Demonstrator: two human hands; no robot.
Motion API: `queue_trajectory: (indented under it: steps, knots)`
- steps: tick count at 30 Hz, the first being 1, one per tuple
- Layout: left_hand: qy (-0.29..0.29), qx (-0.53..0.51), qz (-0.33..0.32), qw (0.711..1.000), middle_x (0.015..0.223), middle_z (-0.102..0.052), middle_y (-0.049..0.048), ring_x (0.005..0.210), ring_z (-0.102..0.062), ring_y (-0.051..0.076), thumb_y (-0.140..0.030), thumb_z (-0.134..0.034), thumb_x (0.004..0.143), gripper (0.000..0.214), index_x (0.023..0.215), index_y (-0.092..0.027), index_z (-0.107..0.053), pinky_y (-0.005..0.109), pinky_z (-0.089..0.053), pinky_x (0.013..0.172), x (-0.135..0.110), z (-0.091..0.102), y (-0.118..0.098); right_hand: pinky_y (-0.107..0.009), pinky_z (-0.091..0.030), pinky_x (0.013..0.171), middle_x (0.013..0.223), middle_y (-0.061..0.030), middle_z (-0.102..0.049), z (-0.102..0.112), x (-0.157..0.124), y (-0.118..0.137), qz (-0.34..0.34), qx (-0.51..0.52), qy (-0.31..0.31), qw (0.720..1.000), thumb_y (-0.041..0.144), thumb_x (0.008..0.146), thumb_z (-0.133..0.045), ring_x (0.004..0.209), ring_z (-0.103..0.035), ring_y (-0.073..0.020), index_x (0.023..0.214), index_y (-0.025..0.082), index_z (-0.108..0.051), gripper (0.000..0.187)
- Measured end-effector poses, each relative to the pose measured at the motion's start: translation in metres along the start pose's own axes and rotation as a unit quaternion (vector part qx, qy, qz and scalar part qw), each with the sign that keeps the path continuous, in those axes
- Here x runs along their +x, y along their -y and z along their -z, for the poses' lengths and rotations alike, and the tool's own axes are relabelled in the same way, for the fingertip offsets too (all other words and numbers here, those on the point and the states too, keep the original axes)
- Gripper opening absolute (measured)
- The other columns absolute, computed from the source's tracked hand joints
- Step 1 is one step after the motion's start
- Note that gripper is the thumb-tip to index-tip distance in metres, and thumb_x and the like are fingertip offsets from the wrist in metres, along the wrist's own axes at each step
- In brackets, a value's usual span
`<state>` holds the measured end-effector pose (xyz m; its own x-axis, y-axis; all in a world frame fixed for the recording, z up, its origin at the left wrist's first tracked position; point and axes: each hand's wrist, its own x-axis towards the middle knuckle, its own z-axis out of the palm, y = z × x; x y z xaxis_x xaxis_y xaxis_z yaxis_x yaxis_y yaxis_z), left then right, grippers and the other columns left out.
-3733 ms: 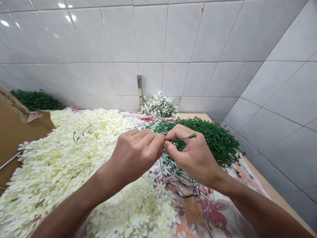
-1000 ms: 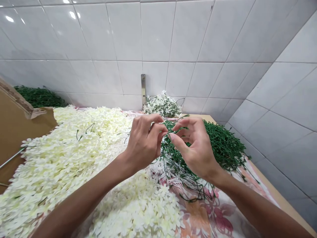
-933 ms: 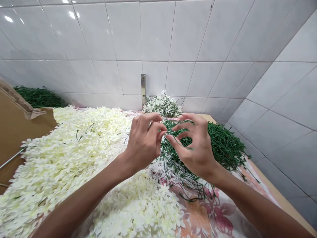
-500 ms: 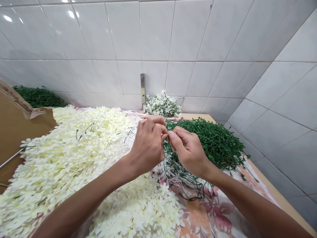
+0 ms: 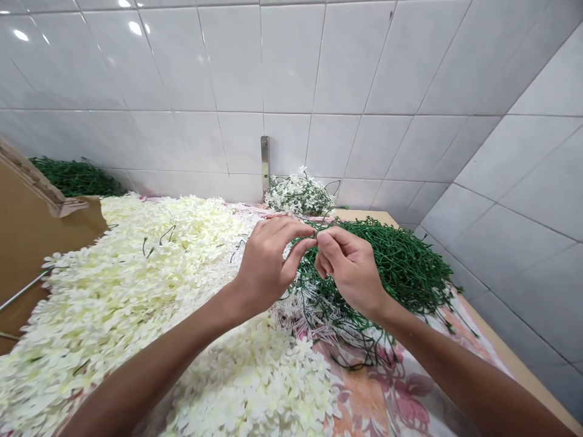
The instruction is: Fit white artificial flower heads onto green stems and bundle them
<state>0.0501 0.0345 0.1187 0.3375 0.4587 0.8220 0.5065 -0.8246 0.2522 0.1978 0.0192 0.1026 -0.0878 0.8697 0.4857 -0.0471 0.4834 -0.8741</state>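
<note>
— What are we holding up at our fingertips?

— We pinch a thin green stem [image 5: 315, 231] between our left hand [image 5: 264, 267] and our right hand [image 5: 348, 267]. Both grips are closed on it, finger and thumb, though it is too thin to make out much of it.

— And what lies beneath our hands?

— A tangle of white stems [image 5: 314, 309], with a heap of green stems [image 5: 396, 267] just beside it, on a floral cloth [image 5: 364, 394] spread over the surface [image 5: 514, 370].

— What else do we see?

— Cream artificial blossoms [image 5: 136, 291] spread to our left, a small white bunch [image 5: 299, 194] sits against the tiled wall [image 5: 291, 67], and a second green heap [image 5: 77, 177] lies beyond the cardboard [image 5: 40, 243]
</note>
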Motion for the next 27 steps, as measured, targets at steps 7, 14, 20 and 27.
queue_trajectory:
  steps: [7, 14, 20, 27]
  knots:
    - [-0.002, -0.043, 0.023, 0.999, 0.078, -0.07, 0.0004, 0.071, -0.064, 0.013, -0.017, -0.059, 0.085, 0.006, 0.083, -0.019, -0.064, 0.028, -0.05, 0.067, 0.003, 0.005, -0.001, -0.022, -0.031, 0.044, 0.051, 0.0063, -0.035, 0.001, -0.002, -0.003, 0.024, -0.067, -0.004, 0.997, 0.038, 0.091, -0.051, 0.044, -0.038, -0.0078, 0.077, 0.019, -0.059, 0.025]
    - [0.006, 0.021, -0.01, 1.0, 0.076, -0.07, 0.0014, 0.069, -0.062, 0.014, -0.022, -0.056, 0.087, 0.011, 0.081, -0.017, -0.064, 0.028, -0.047, 0.066, 0.0, 0.001, 0.004, -0.025, -0.029, 0.049, 0.056, 0.0037, -0.036, 0.006, -0.002, 0.005, 0.061, -0.25, -0.018, 0.966, 0.033, 0.093, -0.046, 0.05, -0.033, -0.0093, 0.067, 0.018, -0.048, 0.03]
    - [0.019, 0.061, -0.046, 0.997, 0.072, -0.069, 0.0009, 0.066, -0.062, 0.014, -0.019, -0.054, 0.085, 0.011, 0.076, -0.016, -0.061, 0.029, -0.046, 0.065, -0.002, -0.002, 0.005, -0.044, -0.036, 0.092, 0.108, -0.01, -0.057, 0.014, 0.002, 0.014, 0.253, -0.46, -0.041, 0.85, 0.021, 0.084, -0.053, 0.108, -0.047, -0.0265, 0.102, 0.019, -0.058, 0.019]
    - [0.008, 0.084, -0.084, 0.993, 0.07, -0.069, 0.0003, 0.063, -0.062, 0.014, -0.018, -0.055, 0.084, 0.011, 0.074, -0.017, -0.06, 0.029, -0.046, 0.062, -0.002, -0.003, 0.007, -0.034, -0.041, 0.079, 0.07, 0.0005, -0.059, 0.023, 0.008, 0.022, 0.082, -0.354, 0.119, 0.924, 0.024, 0.092, -0.044, 0.068, -0.052, -0.0137, 0.08, 0.019, -0.057, 0.018]
